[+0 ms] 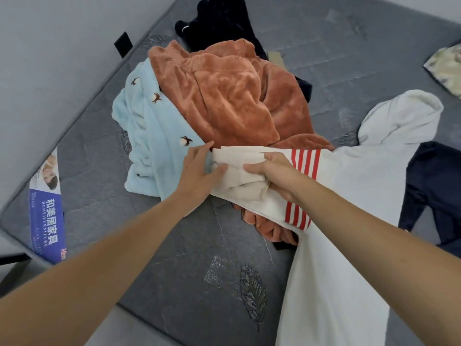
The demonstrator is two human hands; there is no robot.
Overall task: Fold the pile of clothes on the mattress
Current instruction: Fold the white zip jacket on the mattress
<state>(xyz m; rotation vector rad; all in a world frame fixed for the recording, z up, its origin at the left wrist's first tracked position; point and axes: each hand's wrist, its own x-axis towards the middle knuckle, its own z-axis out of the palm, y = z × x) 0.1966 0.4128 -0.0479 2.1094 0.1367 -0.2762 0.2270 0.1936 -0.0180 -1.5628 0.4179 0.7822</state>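
1. Grey quilted mattress fills the room's floor, stitched with leaf motifs, a blue label at its left edge.
2. Heaped mid-mattress: a plush rust fleece over a fluffy pale-blue fleece with embroidered sprigs, and a dark fuzzy garment behind.
3. Smooth cream hoodie with red-striped cuffs lies on the right half; its long axis runs from the near edge up to the hood at far right.
4. Left hand pinches the sleeve's bunched end; right hand clutches the sleeve beside the stripes.
5. Navy garment lies just right.
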